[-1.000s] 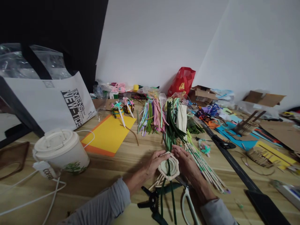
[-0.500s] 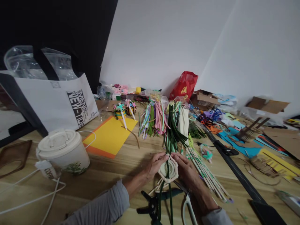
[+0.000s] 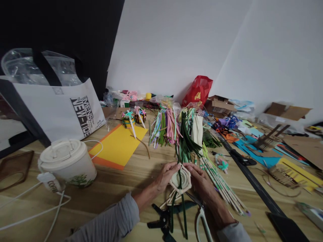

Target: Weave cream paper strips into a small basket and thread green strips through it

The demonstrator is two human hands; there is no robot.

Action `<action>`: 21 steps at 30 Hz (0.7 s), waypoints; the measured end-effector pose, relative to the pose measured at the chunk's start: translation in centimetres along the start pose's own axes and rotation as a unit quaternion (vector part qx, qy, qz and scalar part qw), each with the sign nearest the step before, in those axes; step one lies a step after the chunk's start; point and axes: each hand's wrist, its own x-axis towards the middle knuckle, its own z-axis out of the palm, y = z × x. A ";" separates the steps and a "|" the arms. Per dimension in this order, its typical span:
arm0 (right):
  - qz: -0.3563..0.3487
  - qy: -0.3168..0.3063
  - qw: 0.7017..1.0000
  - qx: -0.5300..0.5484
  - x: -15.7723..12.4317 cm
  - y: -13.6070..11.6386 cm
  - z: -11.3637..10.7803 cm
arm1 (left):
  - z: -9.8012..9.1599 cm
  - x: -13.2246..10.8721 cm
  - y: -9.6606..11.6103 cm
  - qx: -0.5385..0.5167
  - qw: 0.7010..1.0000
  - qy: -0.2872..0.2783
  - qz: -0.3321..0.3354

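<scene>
partly hidden, woven ring (image 3: 187, 174) between left hand (image 3: 166, 176) and right hand (image 3: 202, 185)

View: one head-worn camera, looking from above the wooden table (image 3: 131, 183)
Facing: forward and down, across the table toward the white wall (image 3: 174, 43)
Nearness: close above the left hand (image 3: 166, 176) and right hand (image 3: 200, 181), the wall well beyond

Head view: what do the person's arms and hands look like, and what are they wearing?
The left sleeve and right sleeve are grey, ending above the wrists. The left hand and right hand are bare, without gloves; no watch shows.
</scene>
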 end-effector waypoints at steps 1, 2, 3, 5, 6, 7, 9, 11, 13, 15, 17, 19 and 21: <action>-0.005 -0.001 1.000 -0.008 0.0 0.0 -0.1 | -0.1 0.1 0.1 -0.010 1.000 0.015 0.005; -0.008 0.001 1.000 -0.014 0.1 0.1 -0.2 | -0.2 0.3 0.2 -0.022 0.999 0.029 0.011; -0.009 0.007 1.000 -0.018 0.2 0.3 -0.3 | -0.3 0.6 0.3 -0.034 0.998 0.041 0.021; 0.002 0.017 1.000 -0.018 0.4 0.8 -0.5 | -0.6 1.0 0.5 -0.052 0.994 0.081 0.045; 0.010 0.016 1.000 -0.012 0.4 1.1 -0.5 | -0.8 1.2 0.6 -0.059 0.991 0.109 0.057; 0.020 0.008 1.000 -0.002 0.4 1.4 -0.5 | -1.0 1.4 0.7 -0.064 0.986 0.136 0.068; 0.039 -0.028 0.999 0.019 0.3 1.9 -0.2 | -1.3 1.6 0.7 -0.071 0.979 0.176 0.077; 0.056 -0.077 0.995 0.020 0.0 2.0 0.4 | -1.4 1.6 0.7 -0.070 0.976 0.191 0.078; 0.068 -0.116 0.991 -0.007 -0.4 1.7 0.9 | -1.4 1.5 0.7 -0.061 0.974 0.201 0.081; 0.061 -0.134 0.988 -0.053 -0.8 1.2 1.4 | -1.2 1.3 0.8 -0.045 0.975 0.199 0.084; 0.043 -0.139 0.984 -0.101 -1.1 0.8 1.7 | -1.0 1.1 1.1 -0.030 0.980 0.181 0.083; 0.029 -0.142 0.980 -0.139 -1.3 0.6 1.8 | -0.8 1.0 1.3 -0.022 0.984 0.159 0.082; 0.020 -0.142 0.977 -0.161 -1.2 0.7 1.8 | -0.7 1.1 1.5 -0.019 0.984 0.150 0.088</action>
